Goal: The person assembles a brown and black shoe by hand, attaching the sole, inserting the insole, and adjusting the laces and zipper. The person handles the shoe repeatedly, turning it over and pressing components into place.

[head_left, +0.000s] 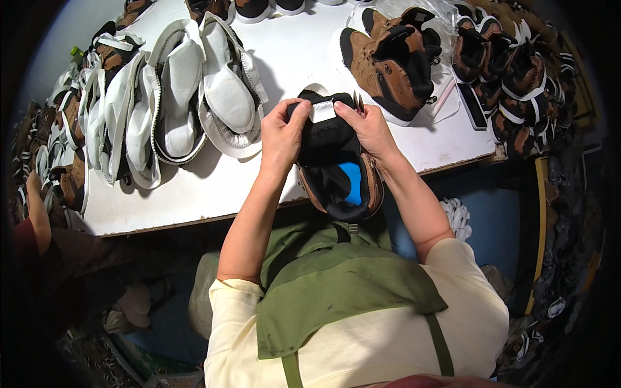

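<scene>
A brown and black boot (377, 194) is held at the table's front edge, its opening facing me and a blue patch (350, 182) showing inside. My left hand (282, 137) pinches the left side of the boot's black tongue, thumb on top. My right hand (370, 128) pinches the tongue's other side beside a white label (323, 111). A thin, dark, pointed metal tool (358, 101), perhaps thread snips, sticks up from the right hand; the rest of it is hidden. Most of the boot's toe is hidden beneath the tongue and hands.
Several white-lined shoe uppers (234, 97) stand on the white table (187, 210) at left. Brown boots (388, 64) sit at the far right, near a dark phone-like slab (473, 107) and a heap of shoes (524, 77). Another person's arm (39, 213) shows at far left.
</scene>
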Available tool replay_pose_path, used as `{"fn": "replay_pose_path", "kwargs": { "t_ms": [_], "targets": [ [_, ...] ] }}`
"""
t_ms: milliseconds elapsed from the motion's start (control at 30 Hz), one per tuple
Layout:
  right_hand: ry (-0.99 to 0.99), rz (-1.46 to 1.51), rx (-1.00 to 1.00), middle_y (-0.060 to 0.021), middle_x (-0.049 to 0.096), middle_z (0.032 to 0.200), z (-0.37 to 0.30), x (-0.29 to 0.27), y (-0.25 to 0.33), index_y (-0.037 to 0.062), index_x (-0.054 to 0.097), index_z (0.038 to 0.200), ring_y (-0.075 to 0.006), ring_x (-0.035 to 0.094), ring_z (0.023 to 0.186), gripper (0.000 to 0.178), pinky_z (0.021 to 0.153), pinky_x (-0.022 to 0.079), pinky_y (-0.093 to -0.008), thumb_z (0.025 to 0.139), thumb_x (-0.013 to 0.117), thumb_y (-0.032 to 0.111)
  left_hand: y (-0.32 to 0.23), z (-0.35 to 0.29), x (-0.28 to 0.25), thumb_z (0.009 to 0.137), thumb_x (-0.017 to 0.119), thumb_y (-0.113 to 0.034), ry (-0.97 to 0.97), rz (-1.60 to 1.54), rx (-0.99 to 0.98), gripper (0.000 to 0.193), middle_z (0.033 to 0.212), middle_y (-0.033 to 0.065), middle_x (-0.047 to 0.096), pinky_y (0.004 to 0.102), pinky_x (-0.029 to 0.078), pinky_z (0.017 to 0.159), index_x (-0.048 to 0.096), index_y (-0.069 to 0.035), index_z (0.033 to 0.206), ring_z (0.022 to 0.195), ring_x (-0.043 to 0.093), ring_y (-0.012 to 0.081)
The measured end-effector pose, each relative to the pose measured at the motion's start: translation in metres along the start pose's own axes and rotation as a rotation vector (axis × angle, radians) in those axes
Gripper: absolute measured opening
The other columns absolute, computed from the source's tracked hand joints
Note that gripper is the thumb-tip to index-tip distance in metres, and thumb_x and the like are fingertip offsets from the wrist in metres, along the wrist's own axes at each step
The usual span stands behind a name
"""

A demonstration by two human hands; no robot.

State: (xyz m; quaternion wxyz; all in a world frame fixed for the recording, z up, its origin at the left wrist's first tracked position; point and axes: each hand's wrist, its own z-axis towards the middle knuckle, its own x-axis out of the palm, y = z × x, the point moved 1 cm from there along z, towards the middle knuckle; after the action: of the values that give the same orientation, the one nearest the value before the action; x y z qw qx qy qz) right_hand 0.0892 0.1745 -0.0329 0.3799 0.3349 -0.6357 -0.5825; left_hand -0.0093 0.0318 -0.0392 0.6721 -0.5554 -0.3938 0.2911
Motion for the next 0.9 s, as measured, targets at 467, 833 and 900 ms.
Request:
{"fn": "replay_pose_path", "kwargs": {
  "t_ms": [467,833,900],
  "targets": [
    [-0.011,-0.033,-0.042,0.0054,0.056,0.063,-0.003,0.004,0.002,0.0014,0.063,0.068,-0.0014,0.045,0.057,0.036,0.048,0.036,-0.0195,0.091,0.068,0.028,-0.022,-0.005,-0.014,0.084,0.072,-0.014,-0.046,0.223,0.293,0.019,0.097,0.0047,0.067,0.0255,0.049,0.070,0.069,0.000,0.097,0.080,0.060,0.0121],
    [0.015,-0.084,-0.056,0.0056,0.055,0.062,-0.003,0.004,0.001,0.0004,0.063,0.067,-0.0015,0.044,0.057,0.037,0.049,0.036,-0.0196,0.092,0.068,0.028,-0.023,-0.002,-0.009,0.072,0.075,0.002,-0.055,0.833,1.004,0.018,0.092,0.0088,0.065,0.0332,0.051,0.067,0.065,-0.001,0.088,0.077,0.062,0.0239],
    [0.021,-0.097,-0.063,0.0053,0.056,0.062,-0.003,0.004,0.002,-0.0002,0.064,0.068,-0.0016,0.045,0.057,0.038,0.050,0.037,-0.0196,0.092,0.068,0.028,-0.027,0.001,-0.011,0.071,0.074,-0.003,-0.049,0.881,1.045,0.019,0.090,0.0076,0.063,0.0348,0.051,0.068,0.062,-0.003,0.085,0.080,0.062,0.0262]
  ]
}}
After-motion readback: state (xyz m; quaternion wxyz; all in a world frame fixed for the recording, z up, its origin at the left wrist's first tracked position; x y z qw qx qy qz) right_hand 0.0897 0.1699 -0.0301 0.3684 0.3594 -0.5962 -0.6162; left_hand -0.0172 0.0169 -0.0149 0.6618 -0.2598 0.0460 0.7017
